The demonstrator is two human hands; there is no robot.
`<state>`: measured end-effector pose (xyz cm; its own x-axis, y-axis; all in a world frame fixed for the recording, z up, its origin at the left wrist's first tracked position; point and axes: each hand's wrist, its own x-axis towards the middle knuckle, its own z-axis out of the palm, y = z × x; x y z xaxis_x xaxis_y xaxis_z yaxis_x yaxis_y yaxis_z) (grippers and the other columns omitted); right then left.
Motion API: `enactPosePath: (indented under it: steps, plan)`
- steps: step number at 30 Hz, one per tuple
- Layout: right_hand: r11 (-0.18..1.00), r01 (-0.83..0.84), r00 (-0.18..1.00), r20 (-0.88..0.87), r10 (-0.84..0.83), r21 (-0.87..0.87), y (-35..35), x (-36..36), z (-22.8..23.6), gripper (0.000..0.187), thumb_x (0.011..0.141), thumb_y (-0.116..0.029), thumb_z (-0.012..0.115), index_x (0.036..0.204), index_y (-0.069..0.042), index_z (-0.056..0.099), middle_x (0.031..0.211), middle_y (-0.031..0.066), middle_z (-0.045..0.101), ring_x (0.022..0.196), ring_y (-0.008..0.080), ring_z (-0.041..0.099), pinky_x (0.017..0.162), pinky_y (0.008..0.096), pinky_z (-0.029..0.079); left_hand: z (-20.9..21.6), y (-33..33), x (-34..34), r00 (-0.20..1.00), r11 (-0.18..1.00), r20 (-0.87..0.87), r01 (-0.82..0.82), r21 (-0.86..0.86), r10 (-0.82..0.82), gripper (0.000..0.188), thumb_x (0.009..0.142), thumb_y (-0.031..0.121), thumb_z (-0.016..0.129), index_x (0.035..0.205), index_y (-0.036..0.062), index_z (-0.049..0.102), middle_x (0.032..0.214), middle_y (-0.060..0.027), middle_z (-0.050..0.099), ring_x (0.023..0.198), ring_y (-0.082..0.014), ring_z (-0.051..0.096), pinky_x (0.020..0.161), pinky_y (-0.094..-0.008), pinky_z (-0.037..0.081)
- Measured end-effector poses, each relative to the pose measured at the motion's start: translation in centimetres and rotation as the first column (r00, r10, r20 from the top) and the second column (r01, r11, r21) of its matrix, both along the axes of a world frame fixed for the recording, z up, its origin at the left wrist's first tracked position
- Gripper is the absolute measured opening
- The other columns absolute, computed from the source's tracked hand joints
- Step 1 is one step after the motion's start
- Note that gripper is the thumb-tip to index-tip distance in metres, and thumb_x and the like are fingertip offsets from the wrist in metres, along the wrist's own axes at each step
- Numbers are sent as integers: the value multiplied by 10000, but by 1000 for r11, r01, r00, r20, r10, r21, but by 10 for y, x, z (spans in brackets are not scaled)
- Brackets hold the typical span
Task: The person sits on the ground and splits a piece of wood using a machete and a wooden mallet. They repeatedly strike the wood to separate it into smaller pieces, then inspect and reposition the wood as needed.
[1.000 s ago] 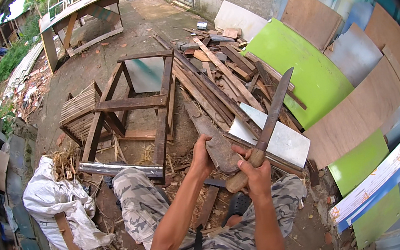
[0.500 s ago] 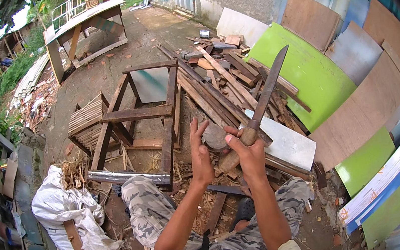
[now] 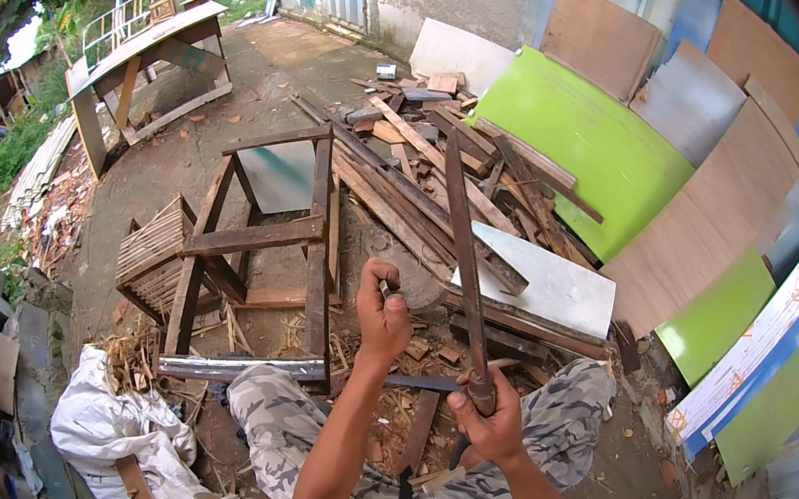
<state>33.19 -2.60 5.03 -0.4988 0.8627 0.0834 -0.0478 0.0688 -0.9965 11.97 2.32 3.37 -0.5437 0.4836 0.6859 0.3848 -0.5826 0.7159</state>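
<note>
My right hand (image 3: 495, 424) is wrapped round the wooden handle of a machete (image 3: 467, 271). Its long, dark, rust-brown blade stands almost upright, edge-on to me. To the left of the blade, my left hand (image 3: 383, 317) is closed in a fist, apart from the machete. A small greyish bit shows between its thumb and fingers; what it is I cannot make out. Just beyond the fist lies a pale rounded slab (image 3: 422, 289), partly hidden. A dark wooden frame (image 3: 252, 237) with legs and crossbars lies on the ground ahead, left of my hands. A dark flat blade-like strip (image 3: 422, 381) lies low between my legs.
Long timber pieces and scrap wood (image 3: 404, 203) are heaped ahead. Green and brown panels (image 3: 578, 145) lean along the right side. A slatted wooden piece (image 3: 154, 262) and a white sack (image 3: 119, 418) lie left. An old table (image 3: 150, 40) stands farther off.
The machete has swung from leaning right to nearly upright, and my right hand has dropped lower and left. My left hand's raised fingers have curled into a fist.
</note>
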Motion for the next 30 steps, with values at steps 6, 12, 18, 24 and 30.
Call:
enactPosePath:
  steps: [6, 12, 18, 24, 30]
  plan:
    - [986, -16, 985, 174, -13, 165, -4, -9, -4, 255, 883, -206, 751, 950, -27, 584, 644, -45, 532, 569, 38, 457, 532, 216, 379, -4, -1, 2, 1000, 1000, -9, -25, 5, 25, 611, 951, 647, 436, 848, 46, 401, 797, -38, 332, 700, -148, 317, 625, -308, 293]
    - [976, -15, 976, 216, -33, 216, 6, -20, -1, 246, 873, -203, 748, 908, -9, 602, 622, -32, 540, 571, 43, 450, 531, 225, 370, 2, -4, -2, 1000, 1000, -9, -11, -24, 11, 578, 963, 606, 424, 836, 43, 393, 785, -37, 326, 692, -149, 309, 620, -310, 287]
    - [964, 1, 983, 178, -50, 266, 4, -33, 7, 244, 870, -204, 749, 885, -8, 604, 574, -9, 528, 527, 60, 455, 493, 250, 359, 3, -3, -9, 1000, 999, -14, -1, -39, 1, 572, 962, 595, 422, 826, 41, 384, 781, -34, 315, 694, -147, 298, 621, -307, 280]
    - [955, 40, 986, 144, -85, 294, 7, -33, 10, 236, 868, -190, 741, 902, -2, 602, 579, 6, 537, 520, 65, 461, 491, 252, 359, 8, 0, -11, 1000, 999, -25, 3, -52, -4, 580, 962, 607, 408, 825, 45, 366, 794, -32, 301, 705, -146, 284, 628, -307, 275]
    - [950, 25, 991, 119, -65, 312, 12, -35, 7, 266, 872, -174, 732, 1032, 5, 618, 584, -7, 533, 511, 63, 461, 486, 256, 366, 15, 1, -11, 1000, 997, -23, -8, -79, 6, 611, 957, 641, 413, 831, 45, 370, 798, -30, 303, 714, -145, 285, 633, -307, 278]
